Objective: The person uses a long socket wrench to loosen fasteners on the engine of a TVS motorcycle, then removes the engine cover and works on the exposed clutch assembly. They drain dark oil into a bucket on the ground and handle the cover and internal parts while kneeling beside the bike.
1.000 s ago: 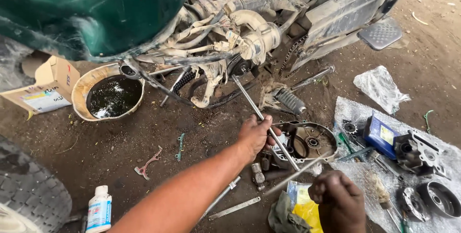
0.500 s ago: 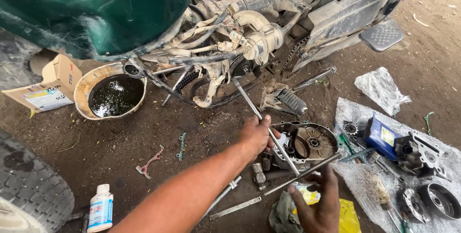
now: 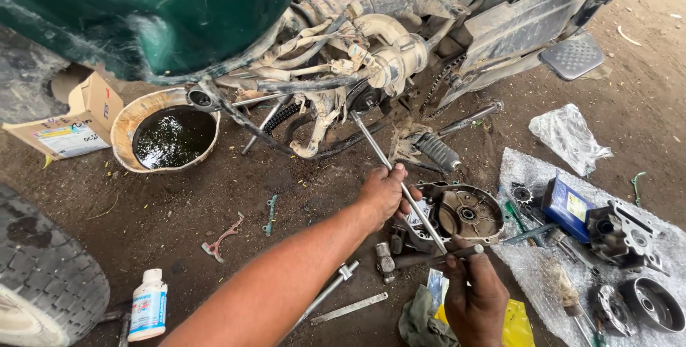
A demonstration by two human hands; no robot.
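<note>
the long t-handle wrench (image 3: 400, 182) runs slanted from the engine underside (image 3: 357, 97) of the green scooter down to my hands, its working end up in the muddy casing where i cannot see how well it sits. my left hand (image 3: 382, 193) is wrapped closed around the shaft partway down, and my right hand (image 3: 475, 297) is closed around the crossbar (image 3: 446, 254) at the near end, both grips full and tight with no gap showing. if the far end is only half seated, i judge a hard turn could slip it off and round the fastener, and my left knuckles would go straight into the crankcase cover (image 3: 461, 215) lying on the dirt just beside them. the shaft looks oily and dusty, so my left grip may slide along it rather than steady it. the angle is steep and i am pulling from low down, so the wrench could cock sideways in its seat. the hammer (image 3: 386, 261) and the flat wrench (image 3: 349, 309) lie near my forearm, easy to knock about. farther left the pan of dark drained oil (image 3: 171, 136) stands open on the ground near the cardboard box (image 3: 68, 129); a tool flung loose could land in it. to the right, small gears and housings (image 3: 622, 233) rest on a plastic sheet (image 3: 522, 261), where grit kicked from the ground could foul them.
</note>
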